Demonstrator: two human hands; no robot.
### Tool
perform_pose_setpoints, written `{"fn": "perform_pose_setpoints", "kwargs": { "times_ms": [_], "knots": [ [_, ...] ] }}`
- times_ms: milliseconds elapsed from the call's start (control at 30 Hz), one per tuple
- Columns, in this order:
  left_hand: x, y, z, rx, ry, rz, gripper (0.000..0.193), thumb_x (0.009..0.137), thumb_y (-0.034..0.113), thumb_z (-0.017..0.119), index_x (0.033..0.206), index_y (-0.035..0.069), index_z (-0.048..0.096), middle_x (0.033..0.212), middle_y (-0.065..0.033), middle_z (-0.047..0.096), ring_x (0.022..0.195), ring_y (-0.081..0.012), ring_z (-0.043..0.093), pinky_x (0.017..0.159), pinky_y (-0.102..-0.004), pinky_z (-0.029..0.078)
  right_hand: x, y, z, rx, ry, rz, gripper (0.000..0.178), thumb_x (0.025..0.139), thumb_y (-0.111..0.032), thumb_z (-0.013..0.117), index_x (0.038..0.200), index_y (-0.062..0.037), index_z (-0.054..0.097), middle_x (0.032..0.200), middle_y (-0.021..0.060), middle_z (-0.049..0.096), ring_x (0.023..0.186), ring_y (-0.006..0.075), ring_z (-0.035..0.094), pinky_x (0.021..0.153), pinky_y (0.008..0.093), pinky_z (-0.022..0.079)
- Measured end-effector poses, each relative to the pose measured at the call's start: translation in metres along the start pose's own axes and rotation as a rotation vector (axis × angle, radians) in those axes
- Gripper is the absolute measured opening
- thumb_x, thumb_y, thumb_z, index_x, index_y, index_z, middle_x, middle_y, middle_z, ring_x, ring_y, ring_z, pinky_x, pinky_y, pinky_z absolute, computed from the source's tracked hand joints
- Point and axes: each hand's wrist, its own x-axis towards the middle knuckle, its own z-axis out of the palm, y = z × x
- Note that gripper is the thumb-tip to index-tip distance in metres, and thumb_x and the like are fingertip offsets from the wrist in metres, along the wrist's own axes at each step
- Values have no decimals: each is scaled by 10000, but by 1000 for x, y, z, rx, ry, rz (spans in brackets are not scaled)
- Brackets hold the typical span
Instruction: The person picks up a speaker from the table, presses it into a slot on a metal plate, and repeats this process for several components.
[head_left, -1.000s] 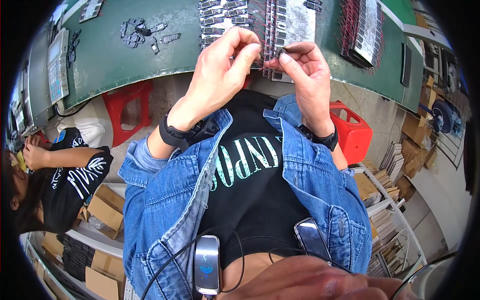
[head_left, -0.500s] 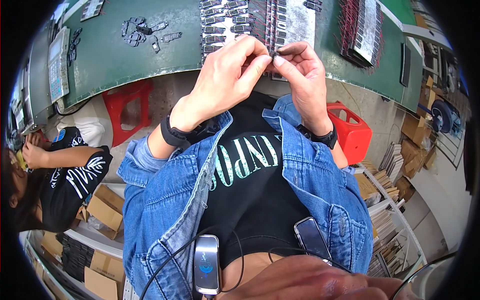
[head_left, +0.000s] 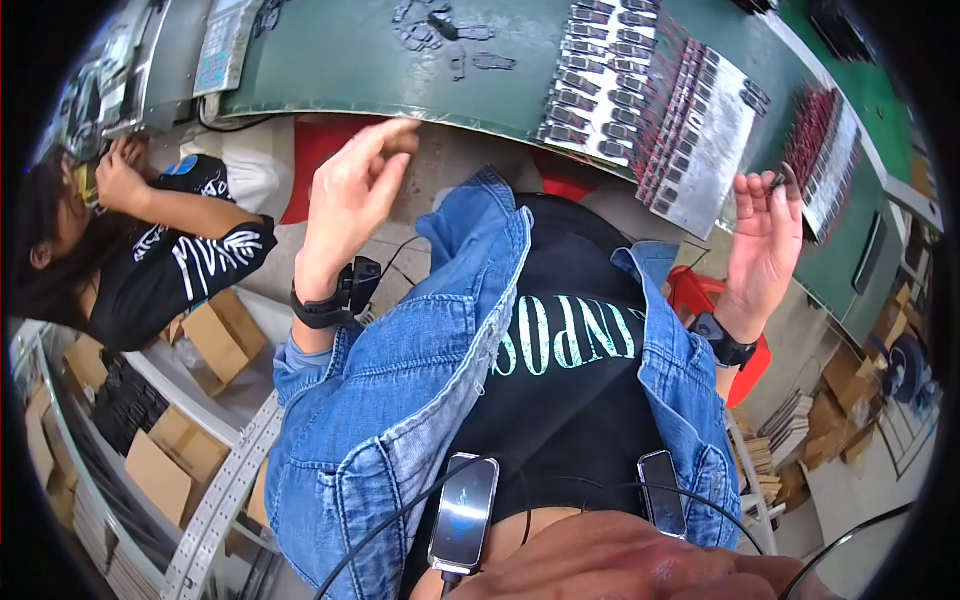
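My left hand [head_left: 358, 188] is held at the table's front edge with its fingers stretched forward and the thumb apart, holding nothing. Beyond it, several loose small black parts [head_left: 440, 30] lie scattered on the green table. Off to the right, my right hand [head_left: 765, 245] is raised beside a pale board [head_left: 715, 140]. Its thumb and index finger pinch a tiny dark piece [head_left: 778, 182], mostly hidden by the fingertips. Left of that board, rows of small black parts [head_left: 605, 85] sit on a white sheet, with thin red wires along their right side.
Another board with red wires [head_left: 825, 150] lies farther right on the green table [head_left: 330, 60]. A keypad device [head_left: 222, 50] stands at the far left. A co-worker [head_left: 170, 240] sits on my left. Red stools [head_left: 310, 165] and cardboard boxes [head_left: 225, 340] surround the table.
My hands, previously together over the table edge at a small dark piece, have parted. The left reaches left with opened fingers; the right has moved right, still pinching. The view has shifted.
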Motion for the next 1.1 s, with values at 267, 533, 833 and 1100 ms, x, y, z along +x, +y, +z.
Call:
{"fn": "perform_pose_setpoints", "kwargs": {
  "times_ms": [267,533,833,1100],
  "knots": [
    [-2,-38,4,579,63,-51,157,855,176,719,961,72,670,856,-58,672,687,-252,642,583,-352,496,7,0,24,-48,31,19,228,1010,-96,522,1223,-32,568,1106,120,631,1024,228,628,1001,437,502],
    [79,-6,42,520,249,508,172,829,153,722,994,113,690,927,-19,621,857,-230,621,695,-331,538,-9,8,12,-85,-167,55,234,1004,-99,543,1221,-19,578,1079,139,644,889,193,656,864,395,562],
    [94,2,42,506,208,608,204,823,151,733,1011,88,685,935,-32,649,843,-220,637,718,-329,544,-18,4,17,-295,-108,196,235,979,-79,576,1185,31,595,1010,135,675,832,184,681,825,348,565],
    [74,70,85,-281,-52,236,231,860,107,722,1079,40,689,943,-81,699,795,-130,677,743,-264,565,8,13,55,-388,-288,206,228,959,-58,606,1168,34,619,1010,110,679,880,165,689,817,281,553]
  ]
}}
